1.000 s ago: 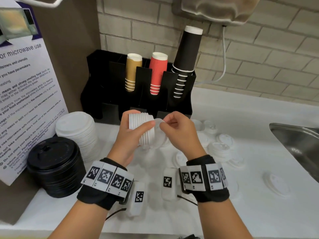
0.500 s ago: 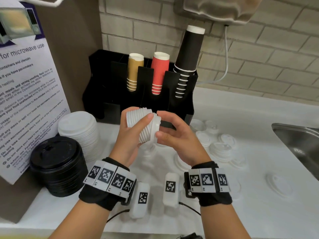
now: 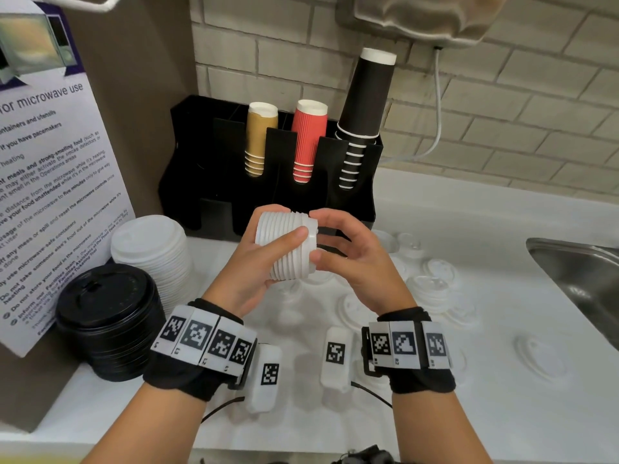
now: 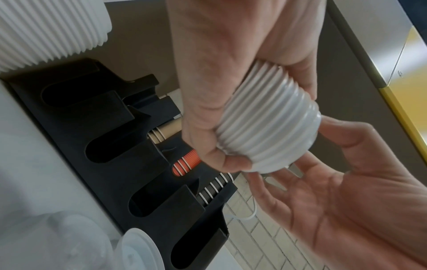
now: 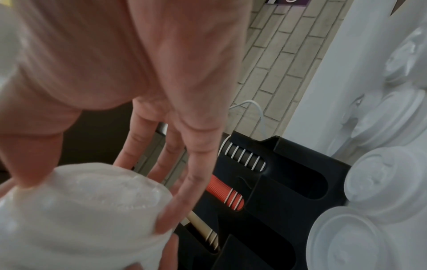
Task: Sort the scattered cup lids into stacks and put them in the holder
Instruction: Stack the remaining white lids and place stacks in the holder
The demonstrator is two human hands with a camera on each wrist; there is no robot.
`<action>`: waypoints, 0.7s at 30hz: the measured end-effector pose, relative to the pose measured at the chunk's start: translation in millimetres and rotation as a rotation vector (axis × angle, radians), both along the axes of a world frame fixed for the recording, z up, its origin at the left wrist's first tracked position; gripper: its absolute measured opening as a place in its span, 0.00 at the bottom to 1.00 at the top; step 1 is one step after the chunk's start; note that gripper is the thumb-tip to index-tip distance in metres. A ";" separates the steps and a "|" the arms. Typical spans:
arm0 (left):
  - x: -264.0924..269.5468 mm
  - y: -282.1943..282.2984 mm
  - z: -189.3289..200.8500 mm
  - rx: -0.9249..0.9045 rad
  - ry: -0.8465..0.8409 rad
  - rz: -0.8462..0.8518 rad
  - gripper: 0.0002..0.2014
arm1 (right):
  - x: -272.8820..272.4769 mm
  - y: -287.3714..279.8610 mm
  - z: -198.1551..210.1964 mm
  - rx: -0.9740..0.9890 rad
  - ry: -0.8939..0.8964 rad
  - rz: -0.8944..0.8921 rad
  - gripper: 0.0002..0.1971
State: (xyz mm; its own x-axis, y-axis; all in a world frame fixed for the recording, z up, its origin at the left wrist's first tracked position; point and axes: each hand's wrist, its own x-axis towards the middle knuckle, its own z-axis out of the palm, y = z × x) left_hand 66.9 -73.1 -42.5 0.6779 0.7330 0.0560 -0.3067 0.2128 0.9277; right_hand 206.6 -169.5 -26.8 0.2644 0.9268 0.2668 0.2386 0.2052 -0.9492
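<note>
My left hand (image 3: 281, 226) grips a stack of small white lids (image 3: 288, 249) held sideways above the counter, thumb across its ribbed side. My right hand (image 3: 321, 237) pinches the right end of that stack between index finger and thumb. The wrist views show the same stack (image 4: 270, 131) (image 5: 80, 210) up close. Just behind the hands stands the black holder (image 3: 207, 182), its front slots dark. Several loose white lids (image 3: 432, 286) lie on the counter to the right, with one lid (image 3: 539, 356) farther out.
A tall stack of larger white lids (image 3: 150, 249) and a stack of black lids (image 3: 107, 316) stand at the left by a microwave notice (image 3: 43, 195). Brown, red and black cups (image 3: 308, 139) fill the holder's back slots. A steel sink (image 3: 586, 272) is at the right edge.
One second ago my right hand held a single lid at the stack's end; that lid now sits on the stack. Both hands have risen slightly toward the holder.
</note>
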 end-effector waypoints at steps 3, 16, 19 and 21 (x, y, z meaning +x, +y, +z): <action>-0.7 -0.3 0.7 -0.001 -0.002 -0.013 0.21 | 2.1 0.4 2.3 -0.012 -0.016 0.015 0.23; -4.0 5.9 -0.4 -0.033 -0.036 0.120 0.25 | -5.8 17.8 4.6 -0.024 -0.093 0.064 0.23; -6.9 11.8 -2.3 -0.047 -0.045 0.240 0.25 | -7.9 34.7 4.0 -0.207 0.014 0.110 0.17; -10.1 17.0 -5.1 -0.046 -0.039 0.314 0.21 | -9.0 51.5 -2.2 -0.427 -0.254 0.103 0.19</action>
State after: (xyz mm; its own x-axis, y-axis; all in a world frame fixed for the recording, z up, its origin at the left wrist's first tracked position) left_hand 56.9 -56.1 -47.5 0.4164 0.9083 0.0396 -0.3989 0.1434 0.9057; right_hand 197.6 -118.1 -29.0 0.1421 0.9851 -0.0974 0.4719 -0.1539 -0.8681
